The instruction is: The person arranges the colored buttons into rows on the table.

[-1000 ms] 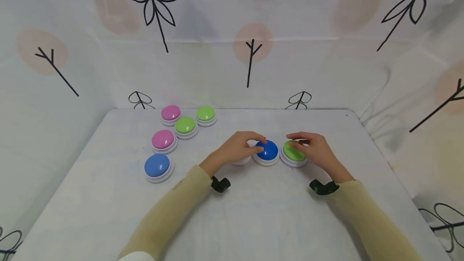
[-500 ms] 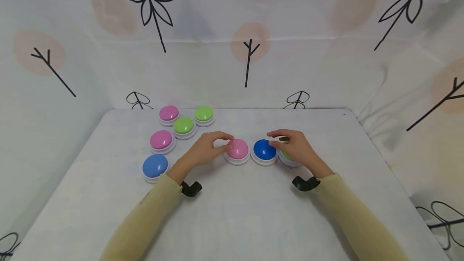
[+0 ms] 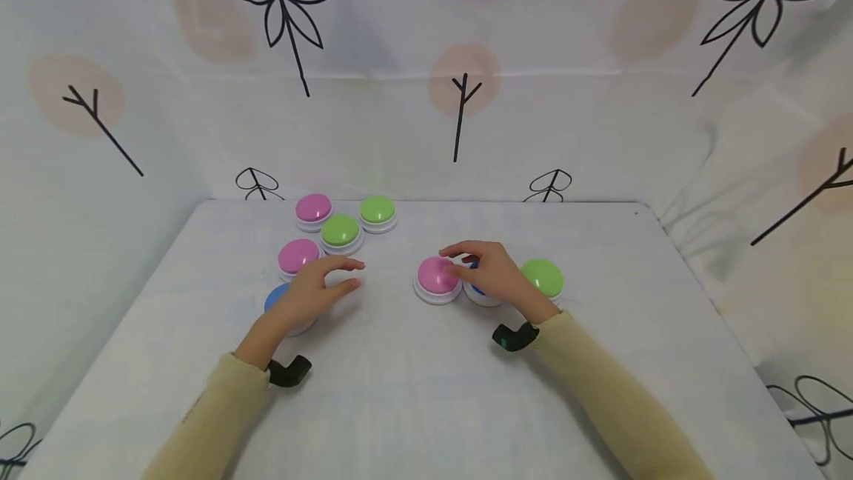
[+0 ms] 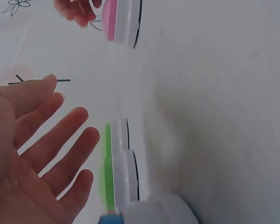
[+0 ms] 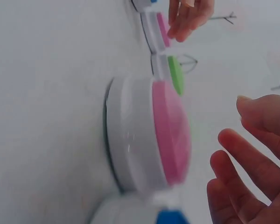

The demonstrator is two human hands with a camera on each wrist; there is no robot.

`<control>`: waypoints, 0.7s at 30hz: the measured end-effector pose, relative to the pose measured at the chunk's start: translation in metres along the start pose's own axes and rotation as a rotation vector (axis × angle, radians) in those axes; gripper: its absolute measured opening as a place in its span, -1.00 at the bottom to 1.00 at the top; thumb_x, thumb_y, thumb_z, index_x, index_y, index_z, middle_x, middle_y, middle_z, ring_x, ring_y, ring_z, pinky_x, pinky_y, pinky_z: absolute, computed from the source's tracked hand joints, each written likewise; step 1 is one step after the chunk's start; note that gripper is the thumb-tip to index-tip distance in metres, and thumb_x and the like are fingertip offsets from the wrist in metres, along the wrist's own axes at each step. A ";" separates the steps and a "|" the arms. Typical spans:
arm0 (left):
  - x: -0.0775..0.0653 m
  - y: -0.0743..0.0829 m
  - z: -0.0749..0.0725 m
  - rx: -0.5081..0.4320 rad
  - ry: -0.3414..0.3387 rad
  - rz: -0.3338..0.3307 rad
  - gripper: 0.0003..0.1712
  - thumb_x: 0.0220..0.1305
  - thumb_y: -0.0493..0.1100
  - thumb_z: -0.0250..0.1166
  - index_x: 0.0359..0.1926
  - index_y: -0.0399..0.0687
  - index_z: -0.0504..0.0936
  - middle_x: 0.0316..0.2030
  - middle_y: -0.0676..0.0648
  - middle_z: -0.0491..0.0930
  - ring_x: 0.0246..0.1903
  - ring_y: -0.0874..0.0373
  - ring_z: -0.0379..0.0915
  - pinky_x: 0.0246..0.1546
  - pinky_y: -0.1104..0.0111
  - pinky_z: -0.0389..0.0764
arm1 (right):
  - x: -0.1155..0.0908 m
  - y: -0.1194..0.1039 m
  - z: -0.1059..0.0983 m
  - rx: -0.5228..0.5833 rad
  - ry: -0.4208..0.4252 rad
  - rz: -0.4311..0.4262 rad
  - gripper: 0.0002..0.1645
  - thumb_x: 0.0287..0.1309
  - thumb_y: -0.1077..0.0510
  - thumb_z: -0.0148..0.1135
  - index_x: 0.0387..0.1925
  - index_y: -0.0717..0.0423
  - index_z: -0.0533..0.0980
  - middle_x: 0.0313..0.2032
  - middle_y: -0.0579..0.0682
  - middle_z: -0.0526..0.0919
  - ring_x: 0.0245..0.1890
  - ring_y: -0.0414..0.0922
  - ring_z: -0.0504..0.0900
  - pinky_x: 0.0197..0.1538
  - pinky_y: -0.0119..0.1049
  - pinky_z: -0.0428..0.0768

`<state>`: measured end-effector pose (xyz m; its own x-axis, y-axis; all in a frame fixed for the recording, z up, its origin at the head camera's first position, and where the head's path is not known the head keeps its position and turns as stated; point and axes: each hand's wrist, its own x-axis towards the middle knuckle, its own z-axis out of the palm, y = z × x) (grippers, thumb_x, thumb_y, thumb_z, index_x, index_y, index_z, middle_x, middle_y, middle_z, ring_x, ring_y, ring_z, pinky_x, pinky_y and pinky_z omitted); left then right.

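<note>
My left hand (image 3: 309, 300) hovers with loosely spread fingers over a light blue push button (image 3: 274, 295), partly covering it. Just beyond lies a pink push button (image 3: 298, 254). My right hand (image 3: 492, 271) is above a dark blue push button (image 3: 476, 290) and hides most of it. Its thumb and fingertips reach toward the pink push button (image 3: 436, 275) in the middle. In the right wrist view those fingers are apart from that pink button (image 5: 171, 135). A green push button (image 3: 543, 277) sits at the right end of this row. Both hands hold nothing.
Behind the left hand stand another pink button (image 3: 313, 207) and two green buttons, one nearer (image 3: 340, 230) and one farther (image 3: 378, 210). All rest on a white table (image 3: 413, 391). A printed cloth (image 3: 386, 110) hangs behind the table's back edge.
Both hands have moved left. The left hand went from the dark blue button past the middle pink one to the light blue one; the right went from the green button to the dark blue one.
</note>
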<state>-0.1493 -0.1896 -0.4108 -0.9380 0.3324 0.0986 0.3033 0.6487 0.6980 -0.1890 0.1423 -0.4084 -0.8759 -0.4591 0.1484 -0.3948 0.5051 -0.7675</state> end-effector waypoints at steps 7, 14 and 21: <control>-0.032 -0.023 -0.024 0.094 -0.003 -0.017 -0.53 0.21 0.17 0.23 0.07 0.10 0.56 0.04 0.09 0.54 0.12 0.07 0.36 0.10 -0.01 0.41 | 0.028 -0.026 0.036 0.056 -0.105 -0.097 -0.65 0.12 0.07 0.30 -0.02 -0.04 0.59 -0.04 -0.11 0.62 -0.04 -0.09 0.55 0.01 -0.29 0.55; -0.053 -0.045 -0.040 0.146 0.002 -0.039 -0.45 0.15 0.19 0.28 0.12 0.11 0.50 0.12 -0.04 0.47 0.14 -0.10 0.29 0.05 -0.13 0.39 | 0.049 -0.049 0.076 0.080 -0.220 -0.153 -0.62 0.14 0.05 0.29 0.01 0.02 0.57 -0.04 0.00 0.62 0.02 -0.06 0.52 0.05 -0.27 0.52; -0.067 -0.070 -0.051 0.061 -0.037 -0.145 -0.35 0.11 0.19 0.31 0.22 0.19 0.42 0.25 -0.14 0.32 0.21 -0.20 0.20 0.13 -0.14 0.31 | 0.064 -0.067 0.127 0.092 -0.283 -0.210 -0.62 0.12 0.06 0.30 0.01 0.01 0.58 -0.06 -0.13 0.63 -0.06 -0.25 0.51 0.01 -0.43 0.51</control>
<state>-0.1165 -0.2920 -0.4300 -0.9663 0.2562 -0.0267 0.1758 0.7316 0.6587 -0.1833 -0.0137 -0.4270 -0.6616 -0.7366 0.1403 -0.5204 0.3163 -0.7932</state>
